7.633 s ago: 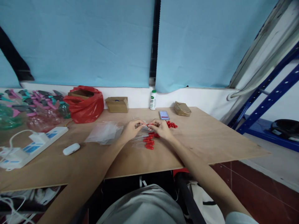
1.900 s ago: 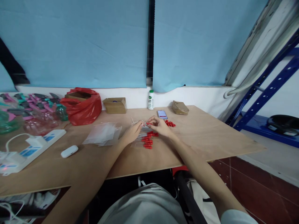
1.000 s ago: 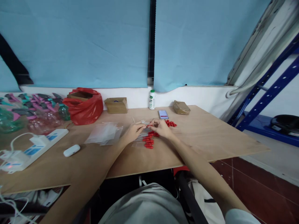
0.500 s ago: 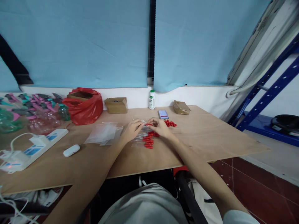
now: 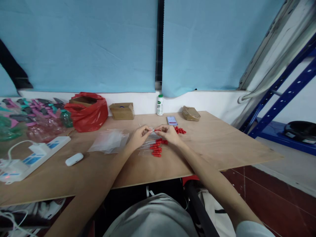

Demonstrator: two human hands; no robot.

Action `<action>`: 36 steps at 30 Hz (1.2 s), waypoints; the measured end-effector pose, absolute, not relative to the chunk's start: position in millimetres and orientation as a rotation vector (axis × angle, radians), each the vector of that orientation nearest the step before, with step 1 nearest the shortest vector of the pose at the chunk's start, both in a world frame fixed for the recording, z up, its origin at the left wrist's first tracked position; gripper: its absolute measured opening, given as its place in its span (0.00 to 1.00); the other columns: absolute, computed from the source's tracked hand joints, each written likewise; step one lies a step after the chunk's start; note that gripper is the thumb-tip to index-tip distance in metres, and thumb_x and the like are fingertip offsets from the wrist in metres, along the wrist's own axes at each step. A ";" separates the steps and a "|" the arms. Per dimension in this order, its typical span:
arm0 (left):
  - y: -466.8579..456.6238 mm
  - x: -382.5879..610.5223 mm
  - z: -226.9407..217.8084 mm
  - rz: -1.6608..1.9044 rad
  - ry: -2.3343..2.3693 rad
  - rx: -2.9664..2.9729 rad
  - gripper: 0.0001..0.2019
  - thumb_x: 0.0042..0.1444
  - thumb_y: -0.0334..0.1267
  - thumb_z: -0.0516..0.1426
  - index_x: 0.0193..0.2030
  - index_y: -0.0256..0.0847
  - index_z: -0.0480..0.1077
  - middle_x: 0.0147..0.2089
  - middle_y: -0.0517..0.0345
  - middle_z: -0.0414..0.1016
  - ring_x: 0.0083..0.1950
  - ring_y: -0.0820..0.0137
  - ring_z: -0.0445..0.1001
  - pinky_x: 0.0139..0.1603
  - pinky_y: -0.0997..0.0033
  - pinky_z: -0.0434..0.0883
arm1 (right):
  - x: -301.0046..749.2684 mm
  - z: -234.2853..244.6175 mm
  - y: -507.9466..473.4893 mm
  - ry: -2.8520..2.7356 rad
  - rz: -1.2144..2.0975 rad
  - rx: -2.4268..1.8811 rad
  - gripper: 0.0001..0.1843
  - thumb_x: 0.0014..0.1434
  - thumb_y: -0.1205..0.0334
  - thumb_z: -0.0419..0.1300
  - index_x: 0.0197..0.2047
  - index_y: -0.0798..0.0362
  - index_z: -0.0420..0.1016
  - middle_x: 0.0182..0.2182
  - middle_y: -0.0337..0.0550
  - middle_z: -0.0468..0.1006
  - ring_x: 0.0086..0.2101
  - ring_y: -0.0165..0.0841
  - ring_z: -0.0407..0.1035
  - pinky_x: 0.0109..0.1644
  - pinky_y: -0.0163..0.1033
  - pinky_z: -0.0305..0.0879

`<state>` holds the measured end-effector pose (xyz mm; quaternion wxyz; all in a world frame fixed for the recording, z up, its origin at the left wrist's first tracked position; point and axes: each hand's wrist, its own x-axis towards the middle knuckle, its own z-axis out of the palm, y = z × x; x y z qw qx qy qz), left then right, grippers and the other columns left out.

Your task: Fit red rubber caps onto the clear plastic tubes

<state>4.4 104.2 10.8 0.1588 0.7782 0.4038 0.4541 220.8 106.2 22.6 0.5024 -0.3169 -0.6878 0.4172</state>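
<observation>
My left hand (image 5: 138, 136) and my right hand (image 5: 171, 134) meet above the middle of the table, fingertips almost touching. Thumb and finger of my left hand pinch a thin pale stick, whose far end pokes out beyond the knuckles. A small red piece (image 5: 157, 130) sits at my right fingertips, in line with the stick; whether the two are joined I cannot make out. Below the hands lie several thin sticks with red ends (image 5: 156, 150), red ends pointing right. Past my right hand is a cluster of loose red pieces (image 5: 180, 130).
Clear plastic bags (image 5: 108, 141) lie flat left of the sticks. Further left are a white earphone case (image 5: 74, 159), a power strip (image 5: 53, 147), a red plastic bag (image 5: 95, 115) and spray bottles. A box (image 5: 122, 112), bottle (image 5: 160, 107), phone (image 5: 172, 120) and brown package (image 5: 191, 113) stand behind.
The red piece between the fingertips shows less than before, and the fingertips have shifted slightly. The whole view has moved a little; the items on the table lie as they did.
</observation>
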 end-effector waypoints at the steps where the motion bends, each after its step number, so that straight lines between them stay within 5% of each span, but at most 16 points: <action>1: 105.6 4.3 9.1 1.304 1.150 2.209 0.14 0.65 0.52 0.58 0.38 0.43 0.72 0.27 0.63 0.69 0.29 0.71 0.65 0.31 0.72 0.62 | 220.8 22.4 106.1 -1.667 0.998 -0.762 0.17 0.52 0.51 0.72 0.38 0.55 0.82 0.32 0.44 0.83 0.30 0.31 0.72 0.36 0.37 0.68; 36: 83.3 7.0 28.9 1.138 1.007 2.394 0.14 0.70 0.46 0.55 0.39 0.39 0.74 0.33 0.60 0.74 0.30 0.73 0.64 0.33 0.73 0.59 | 228.1 22.2 101.0 -1.896 0.839 -0.765 0.15 0.58 0.52 0.68 0.39 0.57 0.84 0.33 0.46 0.84 0.31 0.35 0.76 0.38 0.38 0.72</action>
